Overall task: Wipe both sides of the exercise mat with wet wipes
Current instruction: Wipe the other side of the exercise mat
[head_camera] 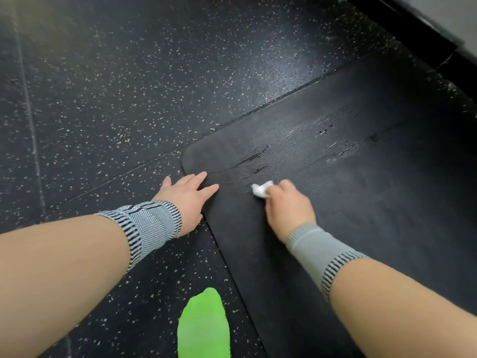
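While we kneel at its near-left corner, the black exercise mat (335, 189) lies flat on the speckled rubber floor (103, 86), its long axis running away from us toward the upper right, where its far end passes into shadow near the dark base of a wall (413, 34). Our right hand (289, 205) sits on the mat just inside that corner, fingers curled around a crumpled white wet wipe (262, 189) that peeks out ahead of the knuckles and touches the surface. Our left hand (185, 200) lies flat with fingers straight and slightly spread, straddling the mat's left edge: the fingertips press on the mat, the heel of the palm rests on the floor. So the right hand is the one already over the mat, while the left appears to pin the corner so the mat does not slide. Shiny wet streaks (309, 135) show further along the mat, up and to the right of the wipe, whereas the strip near our right forearm looks duller; we judge the wiping on this face to be under way and the underside not yet reached. The next stroke probably has to follow the long axis, away from us. A bright green shape (204, 326) lies on the floor beside the mat's near edge; we cannot tell what it is.
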